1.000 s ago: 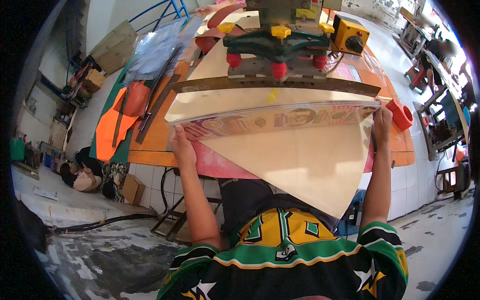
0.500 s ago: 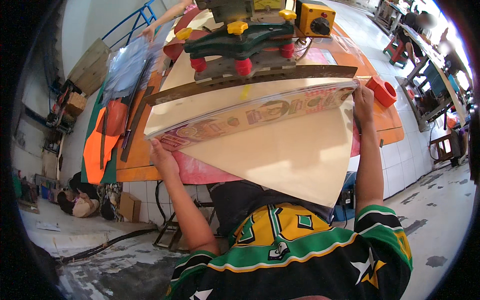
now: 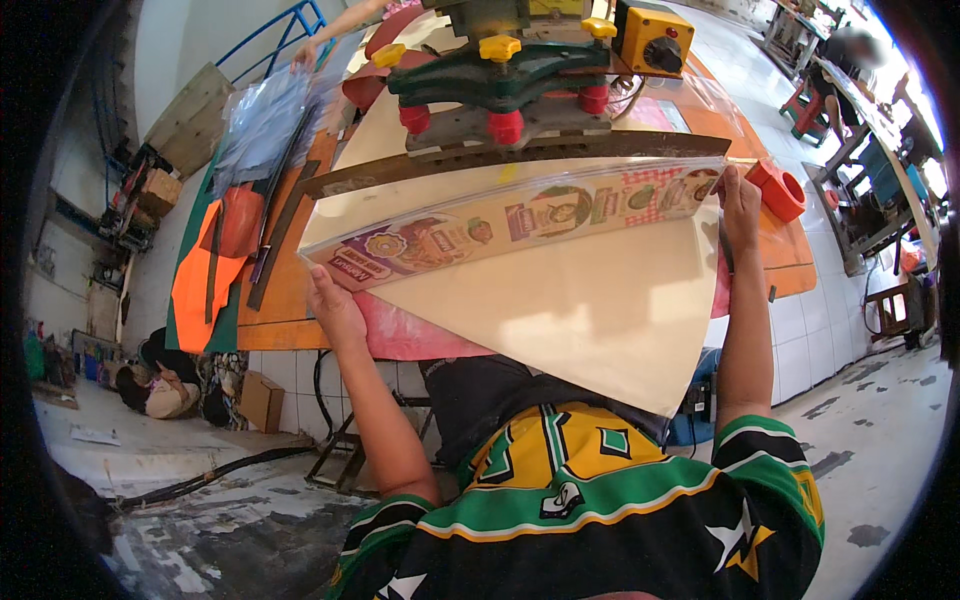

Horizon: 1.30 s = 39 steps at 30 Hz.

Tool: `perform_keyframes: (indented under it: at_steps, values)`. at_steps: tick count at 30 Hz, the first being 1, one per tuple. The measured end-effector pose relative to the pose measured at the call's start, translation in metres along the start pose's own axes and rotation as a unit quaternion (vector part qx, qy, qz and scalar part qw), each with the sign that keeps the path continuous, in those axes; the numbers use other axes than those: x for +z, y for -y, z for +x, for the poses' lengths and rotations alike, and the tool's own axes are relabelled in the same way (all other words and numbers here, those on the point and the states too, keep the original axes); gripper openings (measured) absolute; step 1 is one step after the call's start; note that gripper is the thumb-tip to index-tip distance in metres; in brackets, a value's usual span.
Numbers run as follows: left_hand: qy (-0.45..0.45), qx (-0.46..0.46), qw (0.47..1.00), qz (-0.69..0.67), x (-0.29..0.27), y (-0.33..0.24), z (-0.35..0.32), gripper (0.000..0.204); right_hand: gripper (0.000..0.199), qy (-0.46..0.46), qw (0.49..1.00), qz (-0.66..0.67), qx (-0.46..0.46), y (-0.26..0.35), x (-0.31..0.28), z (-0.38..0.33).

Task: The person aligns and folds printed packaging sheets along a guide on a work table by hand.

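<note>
the left hand (image 3: 335, 305) grips the lower left corner of a large cream sheet (image 3: 570, 310) in the middle of the frame, its fingers closed on the edge where a printed strip of colourful pictures (image 3: 520, 222) runs across the sheet's upper border; the right hand (image 3: 741, 205), at centre right, is clamped on the opposite end of that same border, thumb side toward the sheet, so the sheet is stretched between the two hands and hangs down toward the person's green, yellow and black shirt (image 3: 590, 510) at the bottom of the frame, its lower corner pointing toward the right forearm; the sheet's top edge lies just beneath a dark metal bar (image 3: 520, 162) of a green machine (image 3: 500, 80) in the upper centre, which carries red and yellow knobs and a yellow switch box (image 3: 655, 38) at its right; the machine sits on an orange surface (image 3: 290, 290) that reaches from centre left to centre right; a red roll-shaped object (image 3: 778, 190) rests on the surface just beside the right hand; a pink cloth (image 3: 420, 335) shows under the sheet near the left hand; in the upper left another person's hand (image 3: 303, 55) holds a clear plastic sheet (image 3: 260, 125), well apart from the cream sheet
</note>
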<state>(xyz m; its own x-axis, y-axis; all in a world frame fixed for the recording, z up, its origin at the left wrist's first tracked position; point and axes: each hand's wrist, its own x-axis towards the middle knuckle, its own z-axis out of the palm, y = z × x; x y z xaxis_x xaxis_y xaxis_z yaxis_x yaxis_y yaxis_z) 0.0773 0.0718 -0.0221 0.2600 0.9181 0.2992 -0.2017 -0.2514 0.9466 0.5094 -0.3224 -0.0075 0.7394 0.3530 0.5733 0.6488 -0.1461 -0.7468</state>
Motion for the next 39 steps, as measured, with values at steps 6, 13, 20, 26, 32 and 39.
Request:
perform_keyframes:
  at_steps: [6, 13, 20, 26, 32, 39]
  values:
    - [-0.067, -0.017, 0.998, 0.006, 0.006, -0.003, -0.002, 0.053, 0.056, 0.018, 0.996, 0.087, 0.007, 0.020, 0.000, -0.005]
    - [-0.065, -0.050, 0.997, 0.014, -0.004, 0.010, 0.004, 0.046, 0.050, 0.034, 0.998, 0.033, -0.039, 0.024, -0.004, -0.007]
    - [-0.077, -0.043, 0.996, -0.027, 0.000, 0.003, 0.002, 0.046, 0.041, 0.050, 0.994, 0.090, -0.036, 0.039, -0.002, -0.006]
    - [-0.091, -0.044, 0.993, -0.065, 0.011, -0.005, 0.001, 0.048, 0.042, 0.031, 0.989, 0.143, 0.032, 0.018, -0.006, -0.007]
    - [-0.080, -0.059, 0.994, -0.049, 0.004, -0.004, 0.000, 0.051, 0.043, 0.041, 0.991, 0.125, 0.006, 0.029, -0.002, -0.008]
    - [-0.078, -0.058, 0.993, -0.074, 0.004, -0.002, 0.001, 0.057, 0.044, 0.037, 0.994, 0.103, 0.001, 0.031, -0.001, -0.009]
